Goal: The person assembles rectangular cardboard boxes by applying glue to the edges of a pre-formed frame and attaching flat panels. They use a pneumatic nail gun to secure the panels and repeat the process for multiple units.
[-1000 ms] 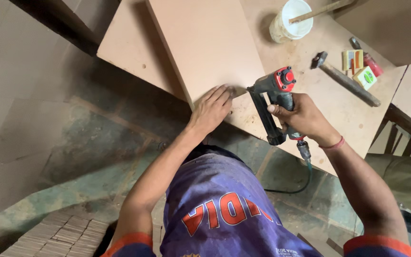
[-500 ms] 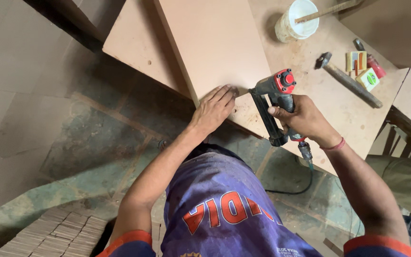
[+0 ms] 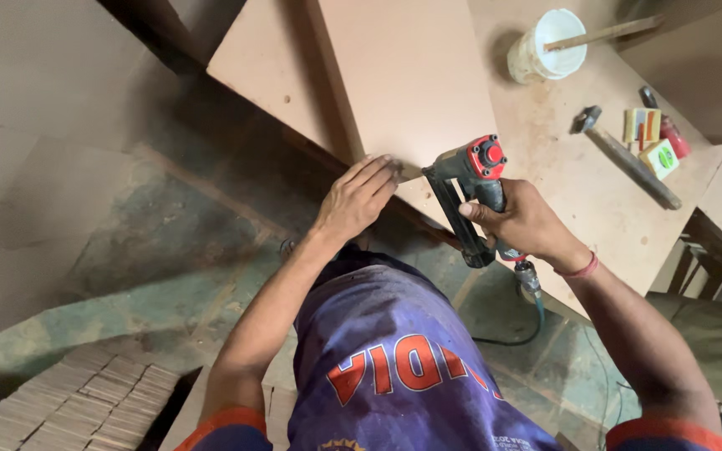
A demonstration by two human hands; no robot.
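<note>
One pneumatic nail gun (image 3: 467, 188), dark with a red cap, sits in the right hand (image 3: 528, 221), whose fingers are wrapped tight around its grip; the gun's nose points at the near corner of the upright board (image 3: 411, 75), close to the near edge of the workbench (image 3: 603, 217). The left hand (image 3: 357, 196) lies flat with fingers extended and close together, fingertips pressing on that same corner of the board, just beside the gun's nose. There are two boards in play here: the upright one and a second flat panel (image 3: 265, 71) to its left, meeting it along a seam. Farther back on the workbench stand one white bucket (image 3: 547, 46) with a stick in it, one hammer (image 3: 624, 154) lying diagonally, and a few small boxes (image 3: 649, 138) near the right edge (their exact count is hard to tell). An air hose (image 3: 532, 305) drops from the gun's handle toward the floor. A stack of thin wooden pieces (image 3: 68, 405) lies on the floor at lower left.
</note>
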